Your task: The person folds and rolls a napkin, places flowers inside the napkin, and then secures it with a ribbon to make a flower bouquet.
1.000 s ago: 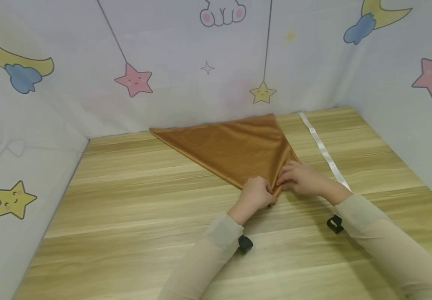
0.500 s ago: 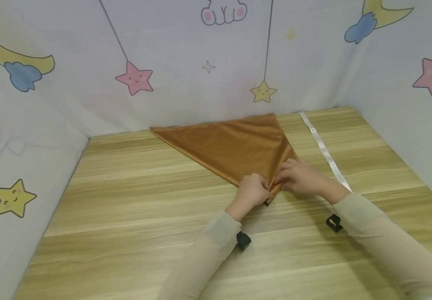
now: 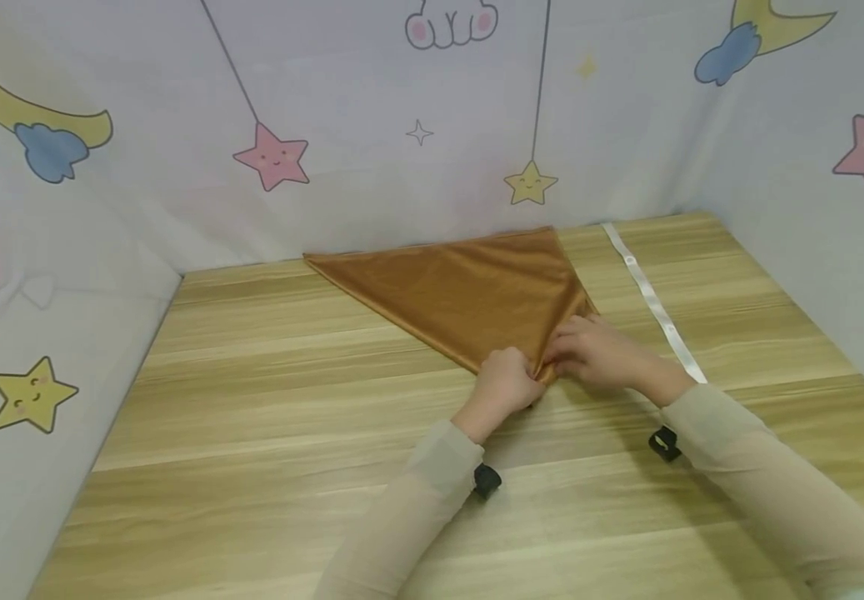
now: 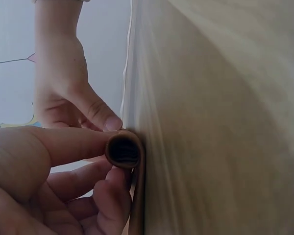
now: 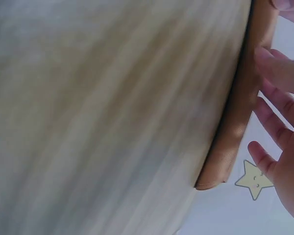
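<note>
A shiny brown cloth lies folded to a triangle on the table, its back edge along the wall. Its right side is turned into a narrow roll. At the near corner my left hand pinches the roll between thumb and fingers; the left wrist view looks into its hollow end. Just to the right and a little farther up, my right hand holds the same roll, thumb on the near side and fingers behind. Both hands hide part of the rolled edge in the head view.
A white strip with round marks runs along the wood-grain table to the right of the cloth, partly under the right wrist. A white printed fabric wall encloses the back and both sides. Black mounts hang at the wrists.
The left hand has shifted slightly up and left along the near corner. The right hand has edged a little left, closer to it. Both keep hold of the rolled cloth.
</note>
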Tool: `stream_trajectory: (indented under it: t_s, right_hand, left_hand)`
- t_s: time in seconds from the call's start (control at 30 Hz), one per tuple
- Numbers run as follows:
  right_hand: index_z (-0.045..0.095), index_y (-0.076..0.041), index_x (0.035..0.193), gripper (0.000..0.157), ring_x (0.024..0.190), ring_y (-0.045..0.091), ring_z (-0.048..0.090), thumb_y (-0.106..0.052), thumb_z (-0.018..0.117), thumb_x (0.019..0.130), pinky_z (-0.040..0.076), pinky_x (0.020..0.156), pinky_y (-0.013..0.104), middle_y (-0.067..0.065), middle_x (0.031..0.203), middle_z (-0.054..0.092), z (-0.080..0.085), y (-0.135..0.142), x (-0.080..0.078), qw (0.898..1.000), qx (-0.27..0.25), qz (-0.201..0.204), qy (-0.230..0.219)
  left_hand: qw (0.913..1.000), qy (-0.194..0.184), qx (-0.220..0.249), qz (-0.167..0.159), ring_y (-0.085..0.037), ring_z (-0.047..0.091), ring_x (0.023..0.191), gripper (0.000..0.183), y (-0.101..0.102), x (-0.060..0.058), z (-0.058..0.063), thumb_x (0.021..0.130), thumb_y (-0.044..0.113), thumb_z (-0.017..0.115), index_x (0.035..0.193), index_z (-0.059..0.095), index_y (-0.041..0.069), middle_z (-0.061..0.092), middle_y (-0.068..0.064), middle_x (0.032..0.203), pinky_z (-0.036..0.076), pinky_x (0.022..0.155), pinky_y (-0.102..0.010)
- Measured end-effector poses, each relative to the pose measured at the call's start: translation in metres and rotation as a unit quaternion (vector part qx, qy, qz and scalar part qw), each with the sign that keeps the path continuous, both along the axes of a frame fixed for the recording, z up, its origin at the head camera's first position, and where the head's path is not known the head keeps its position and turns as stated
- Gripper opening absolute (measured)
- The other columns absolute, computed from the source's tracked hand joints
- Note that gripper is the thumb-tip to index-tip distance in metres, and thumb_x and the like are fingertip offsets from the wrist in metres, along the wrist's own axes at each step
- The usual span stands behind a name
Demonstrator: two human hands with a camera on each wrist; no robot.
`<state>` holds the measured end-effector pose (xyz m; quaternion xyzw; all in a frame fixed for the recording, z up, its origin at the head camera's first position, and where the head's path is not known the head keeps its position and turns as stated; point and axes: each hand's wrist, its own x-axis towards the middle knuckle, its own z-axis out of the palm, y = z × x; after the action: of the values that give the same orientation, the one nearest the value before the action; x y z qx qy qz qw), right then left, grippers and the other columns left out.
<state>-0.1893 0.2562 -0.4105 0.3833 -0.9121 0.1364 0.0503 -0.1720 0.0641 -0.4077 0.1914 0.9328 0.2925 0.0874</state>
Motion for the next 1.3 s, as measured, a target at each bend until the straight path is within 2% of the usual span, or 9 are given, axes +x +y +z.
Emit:
stream_trajectory:
  t_s: [0.17,0.33,0.47,0.6,0.73,0.8,0.93,1.1,1.3]
  right_hand:
    - [0.074,-0.015,0.096,0.024,0.097,0.024,0.056,-0.006,0.077,0.073,0.039,0.086,0.050,0.000,0.098,0.066,0.001,-0.001,0.000,1.000,-0.004,0.001,-0.001]
    - [0.074,-0.015,0.094,0.020,0.097,0.025,0.057,-0.007,0.076,0.076,0.039,0.085,0.051,0.000,0.097,0.067,0.003,-0.005,-0.002,1.000,0.002,0.007,0.001]
    - [0.075,-0.016,0.093,0.015,0.097,0.024,0.058,-0.011,0.076,0.079,0.039,0.086,0.051,-0.002,0.095,0.068,0.003,-0.006,-0.003,1.000,0.005,0.007,0.004]
    - [0.075,-0.016,0.094,0.013,0.097,0.023,0.058,-0.012,0.074,0.081,0.038,0.086,0.048,-0.004,0.095,0.069,0.002,-0.008,-0.005,1.000,0.018,0.001,0.004]
    - [0.074,-0.016,0.096,0.013,0.099,0.022,0.057,-0.012,0.072,0.083,0.037,0.086,0.048,-0.003,0.097,0.069,0.001,-0.009,-0.006,1.000,0.019,-0.008,-0.007]
    - [0.073,-0.016,0.096,0.014,0.099,0.023,0.057,-0.011,0.073,0.082,0.037,0.086,0.048,-0.002,0.098,0.067,0.001,-0.010,-0.006,1.000,0.013,-0.013,-0.012]
    - [0.072,-0.014,0.095,0.020,0.098,0.024,0.056,-0.006,0.076,0.076,0.036,0.085,0.049,0.000,0.098,0.065,0.003,-0.011,-0.006,1.000,-0.001,-0.014,-0.017]
    - [0.073,-0.014,0.095,0.026,0.099,0.025,0.056,-0.003,0.076,0.073,0.037,0.084,0.050,0.001,0.099,0.066,0.002,-0.011,-0.008,1.000,0.002,-0.004,-0.010]
    - [0.075,-0.017,0.094,0.016,0.099,0.025,0.058,-0.009,0.075,0.079,0.039,0.085,0.052,-0.002,0.097,0.068,0.001,-0.014,-0.010,1.000,0.008,0.004,-0.003]
  left_hand:
    - [0.9997,-0.017,0.019,0.007,-0.007,0.043,0.048,0.025,-0.003,-0.003,0.000,0.076,0.010,0.074,0.055,0.062,0.012,0.051,0.008,0.054,0.033,0.044,-0.018]
    - [0.9997,-0.021,0.009,0.008,-0.006,0.037,0.042,0.034,-0.003,-0.003,0.002,0.076,0.008,0.071,0.049,0.052,0.014,0.043,0.009,0.047,0.030,0.041,-0.018]
    - [0.9998,-0.019,-0.001,0.010,-0.006,0.035,0.037,0.043,-0.003,-0.002,0.004,0.074,0.012,0.075,0.042,0.047,0.017,0.038,0.009,0.038,0.029,0.039,-0.019]
    - [0.9997,-0.018,-0.008,0.013,-0.009,0.038,0.040,0.041,-0.004,-0.001,0.005,0.071,0.013,0.078,0.044,0.047,0.016,0.039,0.008,0.039,0.031,0.040,-0.020]
    - [0.9998,0.001,-0.011,0.015,-0.012,0.039,0.045,0.040,-0.005,0.000,0.005,0.071,0.010,0.074,0.045,0.044,0.015,0.036,0.008,0.042,0.031,0.042,-0.021]
    - [0.9998,0.011,-0.012,0.015,-0.012,0.040,0.046,0.041,-0.006,0.000,0.004,0.071,0.010,0.073,0.044,0.043,0.016,0.036,0.008,0.041,0.031,0.042,-0.022]
    - [0.9998,0.006,-0.009,0.019,-0.010,0.037,0.044,0.042,-0.008,-0.002,0.004,0.072,0.010,0.071,0.042,0.042,0.017,0.034,0.009,0.040,0.029,0.041,-0.021]
    - [0.9995,-0.021,0.009,0.022,-0.007,0.035,0.042,0.039,-0.010,-0.004,0.004,0.073,0.007,0.069,0.044,0.046,0.017,0.038,0.010,0.041,0.028,0.040,-0.019]
    - [0.9998,-0.006,-0.008,0.016,-0.009,0.045,0.047,0.032,-0.010,-0.006,0.004,0.079,0.015,0.072,0.051,0.056,0.014,0.047,0.008,0.047,0.035,0.045,-0.020]
